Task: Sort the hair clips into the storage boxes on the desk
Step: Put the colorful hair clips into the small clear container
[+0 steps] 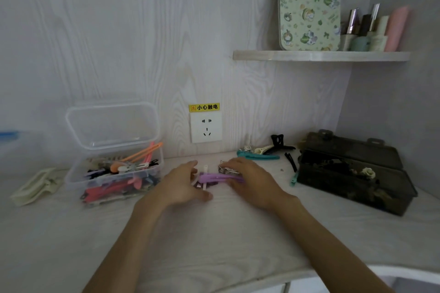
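Note:
A purple hair clip (215, 177) lies on the white desk (214, 233) between my hands, with small white and metal clips beside it. My left hand (183, 184) is spread at its left end, fingers relaxed. My right hand (247, 179) covers its right end, fingers curved over it and a metal clip (226, 169); the hold itself is hidden. A clear storage box (114, 173) at the left holds several coloured clips, lid up. A dark smoky storage box (354, 173) at the right holds dark clips.
A teal clip (258, 156), a black claw clip (278, 141) and thin black clips (291, 160) lie by the wall. A cream clip (35, 185) sits far left. A wall socket (206, 126) is behind. A shelf (321, 55) with bottles hangs above right.

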